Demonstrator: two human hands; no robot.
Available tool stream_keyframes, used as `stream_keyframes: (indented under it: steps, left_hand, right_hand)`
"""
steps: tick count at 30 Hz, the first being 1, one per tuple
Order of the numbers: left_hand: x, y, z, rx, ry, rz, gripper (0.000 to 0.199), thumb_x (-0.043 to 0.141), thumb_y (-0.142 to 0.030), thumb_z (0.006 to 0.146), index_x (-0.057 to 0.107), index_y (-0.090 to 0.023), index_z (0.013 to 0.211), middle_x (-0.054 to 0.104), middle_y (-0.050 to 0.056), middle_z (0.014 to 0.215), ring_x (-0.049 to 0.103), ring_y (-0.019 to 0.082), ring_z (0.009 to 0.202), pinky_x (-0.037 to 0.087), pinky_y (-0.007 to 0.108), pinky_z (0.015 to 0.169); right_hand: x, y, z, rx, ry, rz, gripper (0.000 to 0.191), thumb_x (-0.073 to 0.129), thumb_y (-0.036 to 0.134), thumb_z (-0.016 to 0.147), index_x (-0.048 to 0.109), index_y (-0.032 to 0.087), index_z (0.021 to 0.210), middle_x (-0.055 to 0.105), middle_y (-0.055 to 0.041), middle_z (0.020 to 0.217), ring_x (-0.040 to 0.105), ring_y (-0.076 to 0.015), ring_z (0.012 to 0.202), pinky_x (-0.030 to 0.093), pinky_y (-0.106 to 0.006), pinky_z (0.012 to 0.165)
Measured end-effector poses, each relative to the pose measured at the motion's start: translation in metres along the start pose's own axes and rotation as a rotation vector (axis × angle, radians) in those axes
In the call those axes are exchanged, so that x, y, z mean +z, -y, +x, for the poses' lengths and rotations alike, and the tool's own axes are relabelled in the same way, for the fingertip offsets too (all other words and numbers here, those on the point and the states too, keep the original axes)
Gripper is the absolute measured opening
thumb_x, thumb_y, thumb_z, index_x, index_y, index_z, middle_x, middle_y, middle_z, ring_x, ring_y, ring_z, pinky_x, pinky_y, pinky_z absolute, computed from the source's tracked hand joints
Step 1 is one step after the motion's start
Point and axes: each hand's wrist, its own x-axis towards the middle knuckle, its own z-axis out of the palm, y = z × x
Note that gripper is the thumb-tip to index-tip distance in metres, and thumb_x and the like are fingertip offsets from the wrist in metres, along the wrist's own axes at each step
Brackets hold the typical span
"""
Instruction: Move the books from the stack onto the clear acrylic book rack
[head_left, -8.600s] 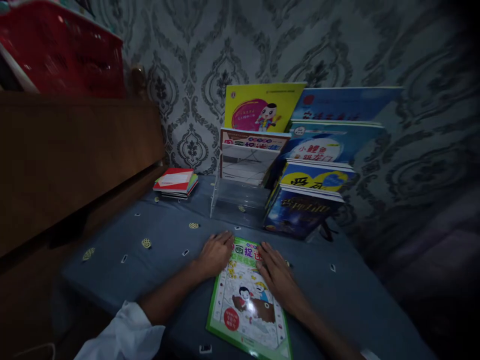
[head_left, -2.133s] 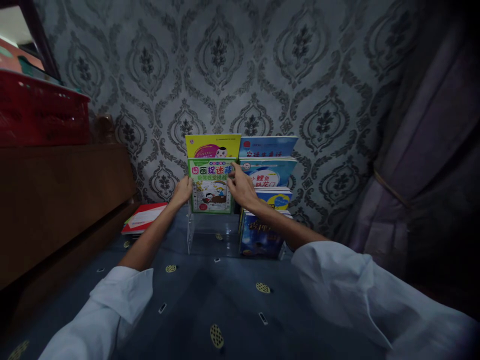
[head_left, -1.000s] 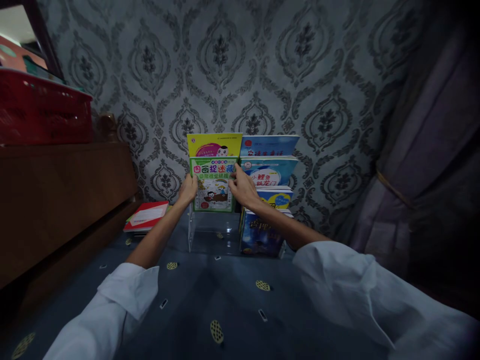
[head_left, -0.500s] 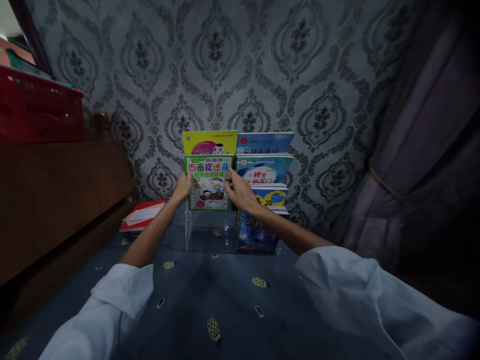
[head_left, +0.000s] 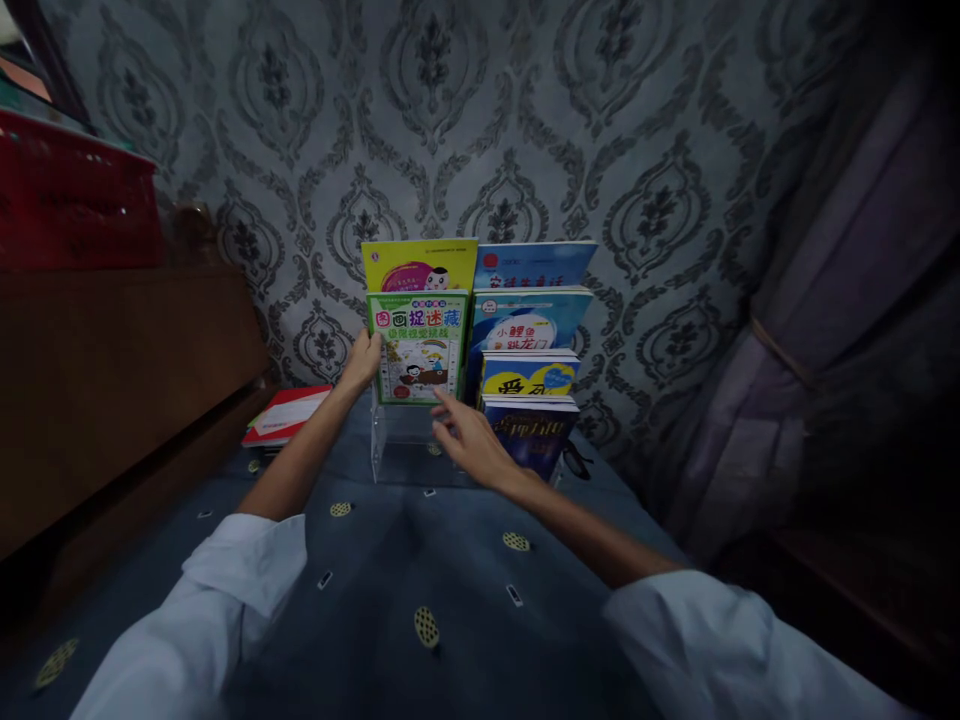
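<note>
A green picture book (head_left: 420, 350) stands upright in a clear acrylic book rack (head_left: 376, 450), in front of a taller yellow book (head_left: 390, 262). My left hand (head_left: 362, 360) is closed at the green book's left edge, its thumb on the front. My right hand (head_left: 472, 440) is near the book's lower right corner with fingers apart, holding nothing; whether a fingertip touches the cover I cannot tell. In the right-hand column stand a blue book (head_left: 536, 265), a light blue book (head_left: 562, 312), a yellow and blue book (head_left: 529, 376) and a dark blue book (head_left: 536, 435).
The rack stands on a dark blue patterned cloth (head_left: 375, 580) before a papered wall. A red-covered pile of books (head_left: 289, 415) lies at the left. Dark glasses (head_left: 576, 460) rest right of the rack. A red basket (head_left: 75, 195) sits on wooden furniture (head_left: 127, 370); a curtain (head_left: 795, 380) hangs right.
My right hand has left the green book's upper right edge and moved down toward its lower corner. My left hand stays at the left edge. The view has shifted slightly.
</note>
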Motion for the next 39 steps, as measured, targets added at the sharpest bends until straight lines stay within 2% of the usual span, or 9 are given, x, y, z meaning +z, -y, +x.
stream_keyframes:
  steps: [7,11,19,22,25,28,31,34,39]
  left_hand:
    - [-0.007,-0.002,-0.004,-0.024,0.034,-0.004,0.021,0.043,-0.026,0.096,0.057,-0.015,0.107,0.066,0.011,0.113,0.059,0.026,0.113,0.048,0.043,0.099]
    - [-0.011,-0.004,-0.007,-0.015,0.042,-0.005,0.021,0.045,-0.024,0.094,0.057,-0.014,0.109,0.065,0.012,0.114,0.059,0.026,0.114,0.047,0.043,0.101]
    - [-0.014,-0.006,-0.011,0.001,0.061,-0.012,0.017,0.047,-0.025,0.094,0.055,-0.015,0.106,0.065,0.011,0.115,0.06,0.024,0.112,0.05,0.041,0.097]
    - [-0.02,-0.001,-0.01,0.028,0.064,0.002,0.021,0.047,-0.026,0.095,0.054,-0.014,0.111,0.066,0.011,0.112,0.062,0.022,0.107,0.05,0.039,0.096]
    - [-0.039,0.017,-0.012,0.046,0.05,0.161,0.032,0.036,-0.029,0.099,0.049,-0.014,0.125,0.067,0.011,0.116,0.063,0.02,0.108,0.051,0.036,0.095]
    - [-0.065,0.048,-0.024,-0.093,0.068,0.57,0.04,0.024,-0.025,0.101,0.048,-0.015,0.131,0.065,0.011,0.126,0.062,0.02,0.117,0.048,0.033,0.098]
    - [-0.088,0.085,-0.048,-0.256,0.113,0.755,0.039,0.036,-0.026,0.096,0.057,-0.007,0.122,0.066,0.022,0.124,0.061,0.032,0.12,0.047,0.044,0.1]
    - [-0.098,0.115,-0.077,-0.325,0.183,0.864,0.047,0.048,-0.033,0.092,0.055,-0.002,0.127,0.055,0.03,0.138,0.049,0.041,0.134,0.04,0.055,0.106]
    - [-0.099,0.143,-0.106,-0.298,0.307,0.971,0.065,0.058,-0.046,0.09,0.044,-0.011,0.144,0.037,0.023,0.157,0.025,0.037,0.15,0.019,0.062,0.118]
  right_hand:
    - [0.036,-0.002,-0.074,0.115,0.084,0.167,0.054,0.05,0.023,0.093,0.047,0.023,0.147,0.069,-0.0094,0.115,0.069,-0.0184,0.087,0.056,-0.039,0.087]
    - [0.053,0.001,-0.11,0.216,0.144,0.232,0.054,0.051,0.024,0.093,0.048,0.023,0.146,0.069,-0.0096,0.116,0.068,-0.0198,0.09,0.056,-0.04,0.086]
    - [0.071,0.008,-0.151,0.34,0.176,0.298,0.051,0.051,0.027,0.093,0.052,0.022,0.143,0.071,-0.0088,0.115,0.068,-0.0207,0.093,0.052,-0.044,0.094]
    - [0.082,0.003,-0.161,0.387,0.167,0.348,0.05,0.05,0.029,0.093,0.054,0.022,0.142,0.07,-0.0087,0.113,0.069,-0.0195,0.089,0.055,-0.041,0.09]
    - [0.091,-0.004,-0.169,0.446,0.118,0.45,0.048,0.052,0.033,0.091,0.057,0.021,0.138,0.071,-0.0088,0.106,0.07,-0.0198,0.081,0.059,-0.039,0.078]
    - [0.093,-0.007,-0.171,0.507,0.115,0.54,0.05,0.053,0.041,0.09,0.059,0.019,0.134,0.071,-0.0091,0.098,0.07,-0.0203,0.076,0.059,-0.036,0.067]
    - [0.089,-0.006,-0.169,0.532,0.151,0.563,0.052,0.054,0.044,0.089,0.059,0.018,0.134,0.07,-0.0086,0.097,0.07,-0.0191,0.073,0.059,-0.034,0.065]
    - [0.088,-0.006,-0.169,0.526,0.154,0.543,0.051,0.054,0.046,0.09,0.06,0.019,0.133,0.071,-0.0082,0.096,0.07,-0.0196,0.076,0.058,-0.034,0.067]
    - [0.088,-0.003,-0.167,0.547,0.14,0.564,0.054,0.057,0.051,0.088,0.062,0.017,0.13,0.071,-0.0117,0.101,0.071,-0.0216,0.079,0.058,-0.036,0.068]
